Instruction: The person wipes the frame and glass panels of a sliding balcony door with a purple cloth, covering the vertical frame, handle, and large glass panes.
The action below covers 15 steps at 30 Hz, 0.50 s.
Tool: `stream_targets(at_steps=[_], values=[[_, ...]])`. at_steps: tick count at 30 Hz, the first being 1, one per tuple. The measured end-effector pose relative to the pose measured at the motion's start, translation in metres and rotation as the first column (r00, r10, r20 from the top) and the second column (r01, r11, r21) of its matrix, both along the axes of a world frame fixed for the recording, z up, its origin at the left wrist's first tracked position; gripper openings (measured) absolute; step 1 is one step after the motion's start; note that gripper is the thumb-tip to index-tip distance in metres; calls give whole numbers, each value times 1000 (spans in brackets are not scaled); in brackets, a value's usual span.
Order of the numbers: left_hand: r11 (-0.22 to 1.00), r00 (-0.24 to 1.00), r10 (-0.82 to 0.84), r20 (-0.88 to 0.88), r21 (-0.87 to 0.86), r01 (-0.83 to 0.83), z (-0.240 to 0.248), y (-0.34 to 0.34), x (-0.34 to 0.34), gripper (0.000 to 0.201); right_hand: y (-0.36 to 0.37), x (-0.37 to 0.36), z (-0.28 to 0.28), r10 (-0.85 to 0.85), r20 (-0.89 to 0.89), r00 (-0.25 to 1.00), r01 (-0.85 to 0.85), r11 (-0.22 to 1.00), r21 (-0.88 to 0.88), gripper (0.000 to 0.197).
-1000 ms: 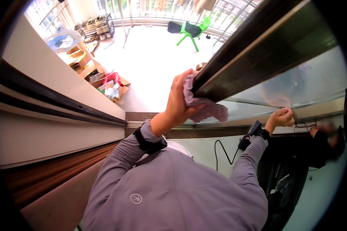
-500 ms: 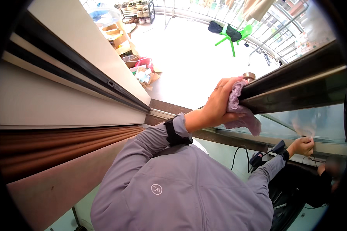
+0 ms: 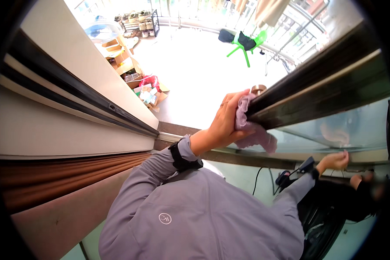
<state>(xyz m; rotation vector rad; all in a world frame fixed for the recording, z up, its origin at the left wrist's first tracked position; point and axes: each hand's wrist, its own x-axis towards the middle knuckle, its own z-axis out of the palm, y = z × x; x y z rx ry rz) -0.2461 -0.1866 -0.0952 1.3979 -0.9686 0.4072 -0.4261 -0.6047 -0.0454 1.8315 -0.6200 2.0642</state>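
Bright floor point(image 3: 188, 65) spreads beyond a chest logo point(image 3: 165, 218), left hand point(image 3: 223, 125) gripping mauve cloth point(image 3: 256, 137), grip of right hand point(image 3: 335, 161) unclear.

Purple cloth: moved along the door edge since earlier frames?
No. Judged against the round knob, the purple cloth shows no clear shift either way along the door edge.

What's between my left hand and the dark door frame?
A mauve cloth: the head view shows it wrapped around the near end of the dark door frame, under the left hand.
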Motion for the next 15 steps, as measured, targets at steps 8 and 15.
stream_targets(at_steps=[8, 15], values=[[914, 972, 223, 77, -363, -181, -2, 72, -8, 46, 342, 79, -41, 970, -129, -207, -671, -45, 740, 35], [742, 744, 668, 5, -78, -666, 31, 194, -14, 60, 473, 155, -23, 774, 444, -451, -218, -578, 786, 19]])
